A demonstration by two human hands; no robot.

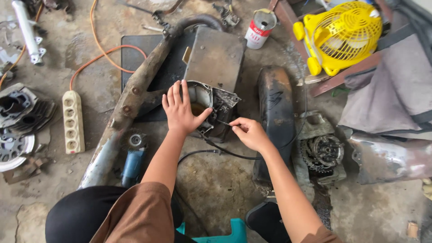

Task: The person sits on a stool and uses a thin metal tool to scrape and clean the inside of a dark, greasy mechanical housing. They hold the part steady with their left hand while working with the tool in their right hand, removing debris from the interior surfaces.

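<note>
A dirty metal engine casing (215, 111) stands on the concrete floor in front of me. My left hand (181, 110) lies flat against its left rim, fingers spread, steadying it. My right hand (249, 132) pinches the end of a thin black cable (225, 153) right at the casing's lower right edge. The cable loops back under my right forearm. A flat grey metal box (216, 56) lies on a dark mat (139, 56) just behind the casing.
A long rusty exhaust pipe (128, 114) runs diagonally at left, with a blue angle grinder (133, 159) beside it. A power strip (73, 121) with orange cord, a black fender (274, 108), a clutch assembly (321, 153), a can (259, 28) and a yellow fan (342, 33) surround me.
</note>
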